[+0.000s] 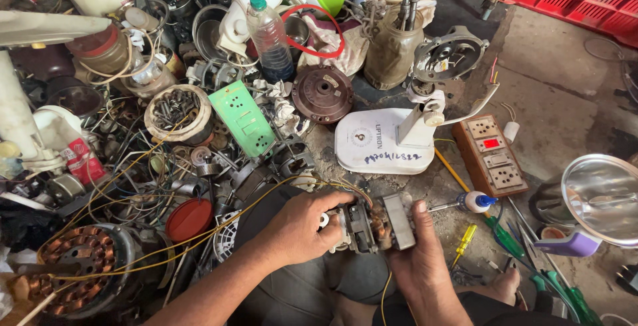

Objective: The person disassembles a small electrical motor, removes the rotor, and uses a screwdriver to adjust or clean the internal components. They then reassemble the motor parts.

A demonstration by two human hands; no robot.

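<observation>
1 small motor point(372, 223) gripped by 2 hands: L hand point(300, 225), R hand point(419, 266).

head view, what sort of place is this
Most likely a small appliance or fan repair workshop, worked on the floor. Both hands, left hand and right hand, hold a small electric motor. Nearby lie a copper-wound stator, a wooden socket board and green-handled screwdrivers.

Two hands: left hand point(302, 223) and right hand point(422, 266), one small motor point(372, 223) between them. One plastic bottle point(269, 33) far centre, one green switch plate point(242, 118), one brown socket board point(492, 154) right, one white fan base point(379, 141), one copper-wound stator point(80, 269) near left, one red lid point(188, 218), one tub of screws point(176, 110)
</observation>
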